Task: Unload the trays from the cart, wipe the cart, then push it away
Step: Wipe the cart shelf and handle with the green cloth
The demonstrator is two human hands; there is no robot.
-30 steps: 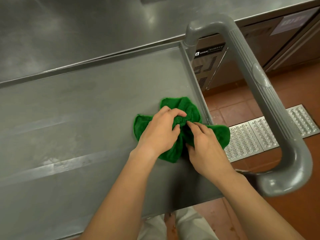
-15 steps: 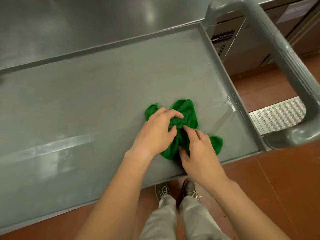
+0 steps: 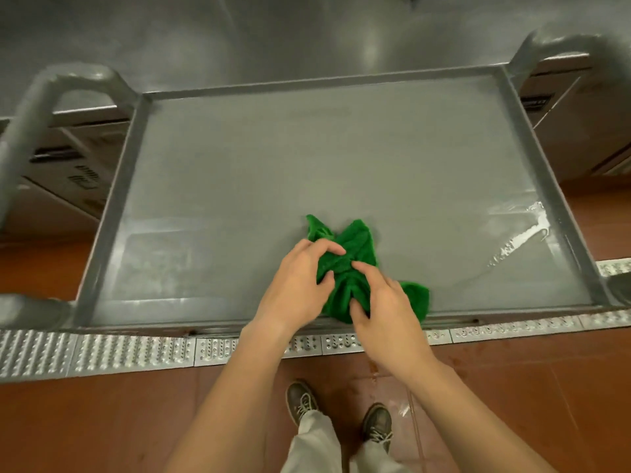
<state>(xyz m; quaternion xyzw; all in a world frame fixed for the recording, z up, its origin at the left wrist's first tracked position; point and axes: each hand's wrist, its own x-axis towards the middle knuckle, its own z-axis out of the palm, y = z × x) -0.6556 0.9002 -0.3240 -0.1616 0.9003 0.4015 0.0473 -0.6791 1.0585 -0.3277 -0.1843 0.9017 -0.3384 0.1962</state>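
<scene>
**Hidden or cut off: head view**

Green cloth [image 3: 355, 254]: I see its middle covered by both hands. Cart handles at 9 o'clock [image 3: 20, 138] and 2 o'clock [image 3: 546, 46]: blurred, the left one cropped by the frame. Counter labels: too small to read. Cart's underside: unseen.

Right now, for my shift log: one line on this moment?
step: wiping | both hands bunching green cloth | cart shelf: no trays | water right side

Even indoor light from overhead, nothing harsh, pretty sharp mid-frame.
Soft glare blobs on the steel counter [image 3: 307, 35] at 12 o'clock, wet streak [image 3: 519, 235] glinting at 3, cart handles [image 3: 51, 97] smeared and bent by fisheye near the edges.
</scene>
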